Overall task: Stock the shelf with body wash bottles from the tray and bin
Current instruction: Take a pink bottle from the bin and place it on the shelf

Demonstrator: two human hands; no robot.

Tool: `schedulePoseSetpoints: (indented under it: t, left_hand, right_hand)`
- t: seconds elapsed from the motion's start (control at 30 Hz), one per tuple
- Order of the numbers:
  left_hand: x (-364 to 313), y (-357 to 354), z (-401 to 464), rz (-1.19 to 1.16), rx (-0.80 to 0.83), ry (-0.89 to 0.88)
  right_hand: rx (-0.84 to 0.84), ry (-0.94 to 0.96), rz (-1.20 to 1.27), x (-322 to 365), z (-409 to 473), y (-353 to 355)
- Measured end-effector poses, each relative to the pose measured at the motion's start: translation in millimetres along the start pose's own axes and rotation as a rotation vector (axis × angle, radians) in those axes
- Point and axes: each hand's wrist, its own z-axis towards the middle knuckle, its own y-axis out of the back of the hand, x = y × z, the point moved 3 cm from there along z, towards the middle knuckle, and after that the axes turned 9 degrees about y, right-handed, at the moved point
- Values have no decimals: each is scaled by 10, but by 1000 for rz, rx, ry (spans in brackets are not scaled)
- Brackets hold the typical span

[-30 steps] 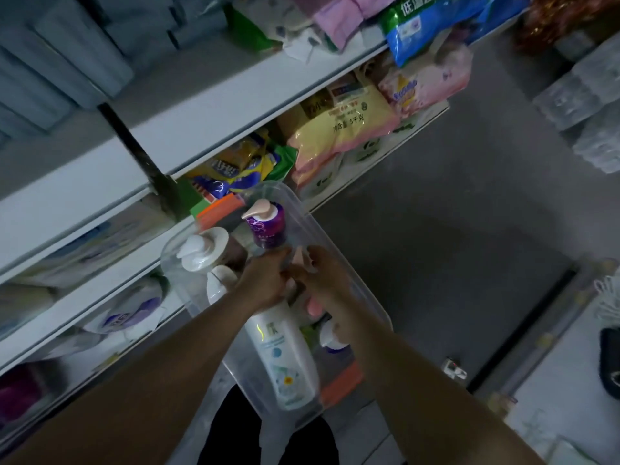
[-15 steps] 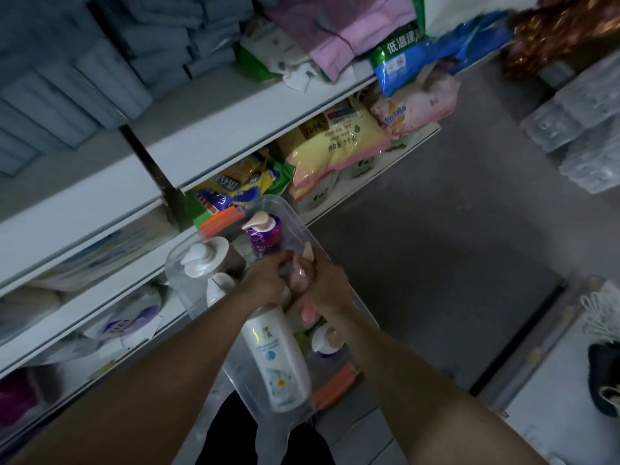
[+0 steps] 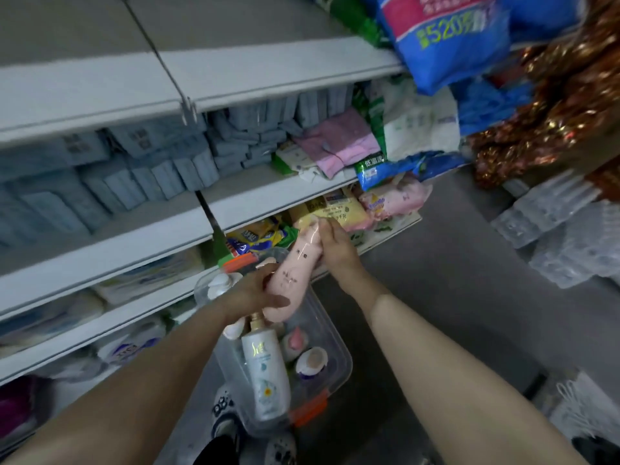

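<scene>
Diagonally: pink bottle (image 3: 295, 273), top toward shelf (image 3: 208, 213).

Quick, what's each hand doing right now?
Left hand: closed on the lower end of the pink bottle.
Right hand: closed on its upper end.

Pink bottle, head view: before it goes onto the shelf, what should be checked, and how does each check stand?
1. Pink bottle held by both hands: ok; left hand at its lower part, right hand near the top.
2. Bottle clear of the clear bin: ok.
3. Bottle upright: not ok, tilted.
4. Cap closed: cannot tell, wrapped and blurred.
5. Free spot on the shelf: ok, bare board above.
6. White bottle left in bin: ok, lying flat.
</scene>
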Motion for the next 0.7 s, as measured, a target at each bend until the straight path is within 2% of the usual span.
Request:
schedulePoseSetpoints:
  t: [0.1,0.3,0.47,0.6,0.7]
  left_hand:
    - [-124,8,-341,-91,54,-9]
    - [-144,178,-923,-288,-118,-82]
    - [-142,456,-1442,-362,-243,-138]
    - [-170,722,-1869,-407,-400,-181]
    - [-165,927,-2155,-422,-458,-210]
  right_hand:
    - [46,51,40,348,10,-43]
    - [221,124,129,946,-108,-230]
    - [419,164,201,1313,-321,-612]
    - [573,236,175,1684,-501,-897]
    - [656,275,149,1969,-572,-1086]
